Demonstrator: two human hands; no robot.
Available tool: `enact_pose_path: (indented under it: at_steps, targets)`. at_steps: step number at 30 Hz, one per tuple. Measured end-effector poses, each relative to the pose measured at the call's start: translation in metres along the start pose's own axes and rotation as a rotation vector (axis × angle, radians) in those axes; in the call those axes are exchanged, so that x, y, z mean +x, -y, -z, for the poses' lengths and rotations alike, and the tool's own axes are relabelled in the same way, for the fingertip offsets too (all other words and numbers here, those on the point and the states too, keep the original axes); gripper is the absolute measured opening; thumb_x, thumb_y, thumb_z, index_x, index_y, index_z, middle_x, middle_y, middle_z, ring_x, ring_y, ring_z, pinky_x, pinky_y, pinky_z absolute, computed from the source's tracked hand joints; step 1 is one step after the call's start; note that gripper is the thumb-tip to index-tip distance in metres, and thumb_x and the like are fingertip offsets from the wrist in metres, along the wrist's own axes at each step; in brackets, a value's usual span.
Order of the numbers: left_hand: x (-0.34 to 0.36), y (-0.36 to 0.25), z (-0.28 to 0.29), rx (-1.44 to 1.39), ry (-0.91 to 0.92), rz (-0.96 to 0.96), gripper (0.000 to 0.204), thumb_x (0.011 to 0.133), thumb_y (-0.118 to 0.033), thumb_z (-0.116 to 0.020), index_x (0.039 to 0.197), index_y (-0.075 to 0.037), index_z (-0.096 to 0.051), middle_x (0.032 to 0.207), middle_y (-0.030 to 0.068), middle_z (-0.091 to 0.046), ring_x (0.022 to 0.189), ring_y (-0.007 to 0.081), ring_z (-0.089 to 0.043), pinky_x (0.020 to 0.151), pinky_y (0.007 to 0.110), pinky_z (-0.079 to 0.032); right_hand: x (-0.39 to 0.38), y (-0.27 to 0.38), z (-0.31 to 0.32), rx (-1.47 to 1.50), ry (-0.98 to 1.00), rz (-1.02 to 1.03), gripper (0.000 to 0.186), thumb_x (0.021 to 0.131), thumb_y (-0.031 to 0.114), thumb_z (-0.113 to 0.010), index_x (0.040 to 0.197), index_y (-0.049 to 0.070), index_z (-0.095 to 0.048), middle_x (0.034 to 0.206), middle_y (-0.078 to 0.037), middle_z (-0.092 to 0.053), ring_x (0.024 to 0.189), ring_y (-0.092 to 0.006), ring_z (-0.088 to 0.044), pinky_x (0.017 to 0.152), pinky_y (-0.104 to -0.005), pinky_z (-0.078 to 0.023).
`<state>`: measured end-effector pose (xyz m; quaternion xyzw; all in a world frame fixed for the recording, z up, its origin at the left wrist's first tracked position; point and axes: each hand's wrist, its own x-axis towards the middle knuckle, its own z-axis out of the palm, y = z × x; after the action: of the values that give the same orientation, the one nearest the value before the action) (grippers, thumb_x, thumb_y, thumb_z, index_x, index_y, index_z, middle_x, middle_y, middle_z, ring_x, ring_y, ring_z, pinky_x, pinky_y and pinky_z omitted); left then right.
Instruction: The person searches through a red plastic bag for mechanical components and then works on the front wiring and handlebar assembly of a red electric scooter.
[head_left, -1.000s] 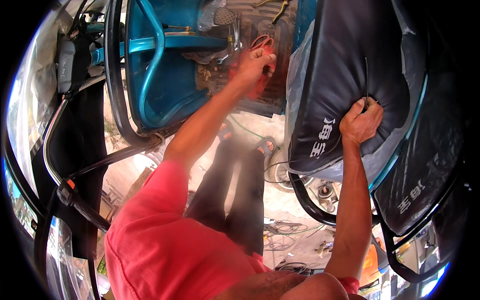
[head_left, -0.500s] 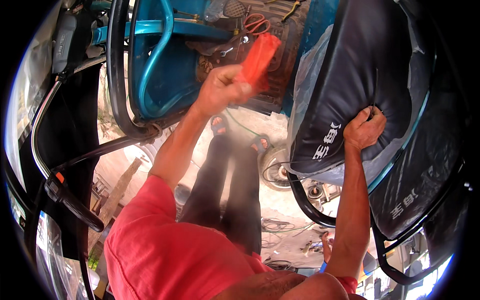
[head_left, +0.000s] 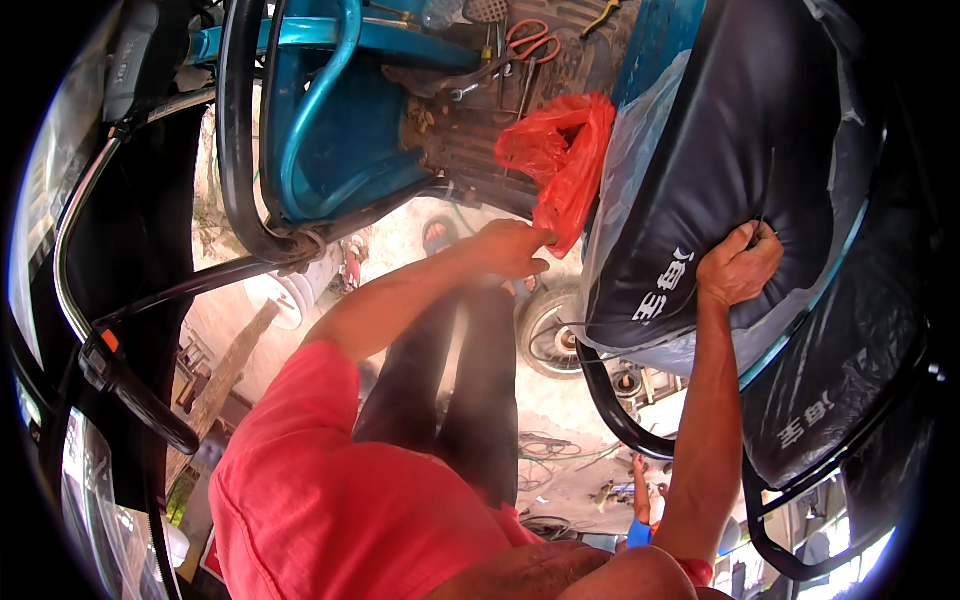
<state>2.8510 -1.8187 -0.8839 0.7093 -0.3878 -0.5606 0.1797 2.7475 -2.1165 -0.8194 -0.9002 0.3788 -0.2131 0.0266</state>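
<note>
My left hand (head_left: 512, 250) grips the lower corner of a red plastic bag (head_left: 565, 150), which hangs over the edge of the dirty ribbed metal floor (head_left: 450, 120) of a teal vehicle. On the right, my right hand (head_left: 738, 260) is closed at the dimple in a black padded cushion (head_left: 720, 120), partly wrapped in clear plastic, around what looks like a thin wire standing up from it. Red-handled scissors (head_left: 530, 40), a wrench (head_left: 463, 92) and yellow-handled pliers (head_left: 600, 18) lie on the metal floor.
Teal tubing (head_left: 310, 120) and black frame bars (head_left: 240, 160) stand at left, by a handlebar grip (head_left: 150, 410). Below are a spoked wheel (head_left: 550, 335), coiled cables (head_left: 540, 445) and a wooden pole (head_left: 230, 370). Another person's arm (head_left: 640, 490) shows at the lower right.
My left hand has drawn down toward me from among the tools with the red bag, which now hangs lower, uncovering the scissors. My right hand stays on the cushion.
</note>
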Motion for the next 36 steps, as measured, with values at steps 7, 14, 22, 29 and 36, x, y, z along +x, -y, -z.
enact_pose_path:
  at_steps: [7,14,22,29,36]
  targets:
    - [0.016,0.014,0.052,-0.217,-0.754,0.149,0.061,0.082,-0.033,-0.071,0.134,-0.008,-0.052,0.107,0.0193,-0.066,0.101,0.0345,-0.065,0.092,0.043,-0.049,-0.002,-0.004,-0.002,-0.011,-0.004,0.003,0.033,0.093,0.032,-0.051,0.094,0.0,-0.061,0.095,-0.016,-0.06,0.092,-0.0366,-0.058,0.082,-0.0468,-0.045]
    - [0.12,0.118,0.043,-0.29,-0.673,0.434,0.038,0.083,-0.022,-0.073,0.112,0.0,-0.062,0.078,0.0122,-0.066,0.072,0.0311,-0.065,0.071,0.041,-0.054,-0.002,0.0,0.0,0.012,-0.003,0.015,0.034,0.093,0.033,-0.051,0.095,0.0,-0.061,0.096,-0.016,-0.06,0.093,-0.0368,-0.058,0.082,-0.0469,-0.045]
    - [0.052,0.048,0.081,-1.084,-0.497,0.046,0.023,0.098,-0.022,-0.056,0.108,-0.004,-0.067,0.077,-0.0023,-0.06,0.059,0.0041,-0.046,0.051,0.022,-0.035,-0.003,-0.002,0.0,-0.011,0.019,-0.023,0.035,0.093,0.033,-0.051,0.096,-0.001,-0.061,0.097,-0.017,-0.06,0.094,-0.0376,-0.058,0.083,-0.047,-0.044]
    - [-0.017,0.016,0.105,-0.901,-0.437,0.018,0.029,0.097,-0.028,-0.059,0.102,-0.001,-0.067,0.064,-0.0027,-0.051,0.052,0.0036,-0.039,0.051,0.021,-0.036,-0.003,-0.003,-0.001,-0.013,0.029,-0.022,0.035,0.093,0.032,-0.052,0.1,-0.002,-0.061,0.099,-0.018,-0.06,0.096,-0.0373,-0.058,0.085,-0.0461,-0.044]
    - [-0.059,0.007,0.094,-0.975,-0.495,-0.084,0.03,0.097,-0.028,-0.058,0.097,0.001,-0.067,0.06,-0.0017,-0.05,0.05,0.0037,-0.04,0.049,0.022,-0.036,-0.004,-0.004,-0.002,-0.016,0.006,-0.002,0.034,0.092,0.031,-0.052,0.097,-0.001,-0.061,0.098,-0.018,-0.06,0.095,-0.0376,-0.058,0.084,-0.047,-0.044]
